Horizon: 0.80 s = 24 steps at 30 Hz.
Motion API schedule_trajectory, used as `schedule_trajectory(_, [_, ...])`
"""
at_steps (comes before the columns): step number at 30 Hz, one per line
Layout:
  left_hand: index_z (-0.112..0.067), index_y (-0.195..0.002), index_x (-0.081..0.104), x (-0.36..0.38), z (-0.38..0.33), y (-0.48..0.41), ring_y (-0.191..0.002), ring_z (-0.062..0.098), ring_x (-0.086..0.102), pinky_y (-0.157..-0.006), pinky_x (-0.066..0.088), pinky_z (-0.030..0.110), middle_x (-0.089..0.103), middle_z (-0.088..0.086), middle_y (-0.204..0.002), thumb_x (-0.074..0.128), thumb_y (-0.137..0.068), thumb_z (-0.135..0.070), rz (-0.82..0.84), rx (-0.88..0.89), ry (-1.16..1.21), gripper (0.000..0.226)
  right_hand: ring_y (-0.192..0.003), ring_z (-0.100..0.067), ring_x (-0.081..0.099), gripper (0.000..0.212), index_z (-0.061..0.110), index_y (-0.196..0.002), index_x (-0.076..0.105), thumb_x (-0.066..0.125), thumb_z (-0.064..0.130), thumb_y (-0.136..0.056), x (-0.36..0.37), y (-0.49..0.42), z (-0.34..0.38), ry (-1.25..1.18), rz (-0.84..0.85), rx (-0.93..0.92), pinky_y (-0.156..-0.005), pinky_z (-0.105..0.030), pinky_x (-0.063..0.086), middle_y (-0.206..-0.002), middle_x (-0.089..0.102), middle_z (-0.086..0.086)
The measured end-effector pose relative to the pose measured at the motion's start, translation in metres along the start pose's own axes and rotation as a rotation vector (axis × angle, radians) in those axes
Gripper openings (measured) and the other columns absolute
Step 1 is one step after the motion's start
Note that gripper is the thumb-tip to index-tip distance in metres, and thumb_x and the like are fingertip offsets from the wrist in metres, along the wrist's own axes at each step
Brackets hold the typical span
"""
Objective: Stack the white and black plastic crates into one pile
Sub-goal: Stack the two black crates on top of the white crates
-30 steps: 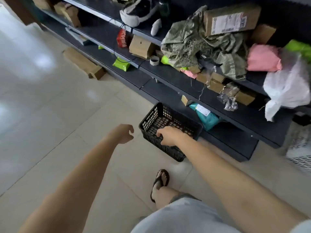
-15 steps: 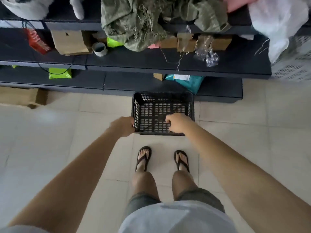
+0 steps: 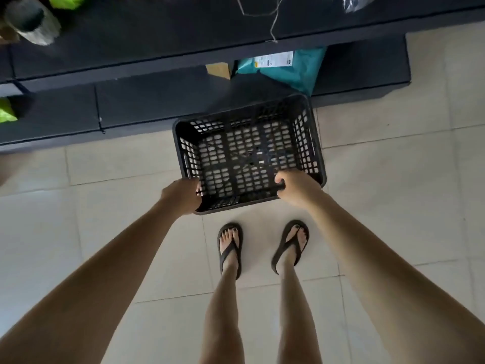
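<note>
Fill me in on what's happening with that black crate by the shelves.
A person standing in flip-flops grips the near rim of an empty black crate with both hands: the left hand at its near-left corner, the right hand near its near-right corner. The crate is just in front of the dark low shelving, over the tiled floor; whether it rests on the floor or is lifted cannot be told. No white crate is in view, so nothing is stacked yet.

Both forearms are bare, no sleeves showing. The bare legs end in dark thong flip-flops: the left sandal [image 3: 230, 249] at six o'clock, the right sandal [image 3: 290, 245] beside it (toenails painted dark).
</note>
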<state>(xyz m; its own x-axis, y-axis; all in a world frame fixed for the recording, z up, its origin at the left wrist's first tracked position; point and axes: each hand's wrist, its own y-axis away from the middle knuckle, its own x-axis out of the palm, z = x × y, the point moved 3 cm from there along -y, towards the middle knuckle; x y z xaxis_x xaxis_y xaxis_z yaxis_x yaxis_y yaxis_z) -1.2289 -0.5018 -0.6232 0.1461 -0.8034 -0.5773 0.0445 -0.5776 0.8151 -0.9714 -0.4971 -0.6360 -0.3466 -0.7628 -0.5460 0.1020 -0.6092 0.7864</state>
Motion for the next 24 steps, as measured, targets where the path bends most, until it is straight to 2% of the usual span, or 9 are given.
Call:
schedule_trajectory(4, [-0.016, -0.131, 0.052, 0.030, 0.005, -0.072, -0.119, 0.032, 0.055, -0.091, 0.051, 0.041, 0.057, 0.011, -0.131, 0.056, -0.087, -0.017, -0.029, -0.040, 0.057, 0.045, -0.113, -0.027, 0.054, 0.032, 0.021, -0.120, 0.057, 0.054, 0.024, -0.088, 0.017, -0.064, -0.040, 0.055, -0.072, 0.085, -0.093, -0.046, 0.049, -0.123, 0.058, -0.007])
schedule_trajectory(7, [-0.013, -0.135, 0.045, 0.050, 0.014, -0.117, -0.128, 0.035, 0.040, -0.093, 0.047, 0.048, 0.041, 0.016, -0.136, 0.060, -0.085, -0.015, -0.112, -0.143, 0.024, 0.052, -0.128, -0.029, 0.037, 0.041, 0.022, -0.128, 0.052, 0.057, 0.025, -0.087, 0.025, -0.105, -0.073, 0.097, -0.168, 0.201, -0.099, -0.048, 0.042, -0.136, 0.043, -0.008])
schedule_trajectory(9, [-0.012, -0.136, 0.039, 0.062, 0.020, -0.139, -0.129, 0.037, 0.032, -0.094, 0.045, 0.050, 0.030, 0.019, -0.139, 0.060, -0.085, -0.013, -0.170, -0.252, 0.036, 0.056, -0.129, -0.032, 0.031, 0.048, 0.022, -0.130, 0.048, 0.061, 0.024, -0.084, 0.026, -0.126, -0.090, 0.155, -0.253, 0.274, -0.099, -0.048, 0.040, -0.138, 0.034, -0.010])
schedule_trajectory(13, [-0.010, -0.138, 0.037, 0.091, 0.026, -0.171, -0.126, 0.041, 0.030, -0.097, 0.041, 0.051, 0.025, 0.023, -0.139, 0.057, -0.084, -0.005, -0.232, -0.336, 0.194, 0.058, -0.126, -0.040, 0.030, 0.057, 0.023, -0.128, 0.043, 0.068, 0.015, -0.078, 0.020, -0.160, -0.116, 0.219, -0.378, 0.396, -0.096, -0.048, 0.038, -0.142, 0.023, -0.013])
schedule_trajectory(16, [-0.008, -0.138, 0.040, 0.102, 0.030, -0.189, -0.123, 0.043, 0.031, -0.100, 0.040, 0.049, 0.026, 0.026, -0.136, 0.052, -0.084, 0.003, -0.292, -0.347, 0.299, 0.057, -0.121, -0.038, 0.037, 0.057, 0.021, -0.132, 0.040, 0.064, 0.008, -0.081, 0.018, -0.186, -0.132, 0.127, -0.341, 0.368, -0.095, -0.049, 0.043, -0.140, 0.026, -0.015])
schedule_trajectory(19, [-0.008, -0.131, 0.043, 0.102, 0.035, -0.200, -0.119, 0.042, 0.031, -0.094, 0.044, 0.048, 0.030, 0.026, -0.129, 0.050, -0.082, 0.005, -0.320, -0.400, 0.338, 0.052, -0.116, -0.035, 0.042, 0.059, 0.018, -0.134, 0.040, 0.058, -0.002, -0.081, 0.019, -0.204, -0.139, 0.043, -0.282, 0.300, -0.093, -0.044, 0.049, -0.131, 0.030, -0.016])
schedule_trajectory(24, [-0.005, -0.116, 0.040, 0.093, 0.033, -0.197, -0.114, 0.046, 0.038, -0.075, 0.045, 0.049, 0.036, 0.028, -0.121, 0.049, -0.078, 0.012, -0.330, -0.444, 0.271, 0.043, -0.117, -0.036, 0.040, 0.064, 0.014, -0.133, 0.039, 0.058, -0.011, -0.077, 0.014, -0.199, -0.142, 0.112, -0.331, 0.292, -0.083, -0.039, 0.050, -0.129, 0.035, -0.020])
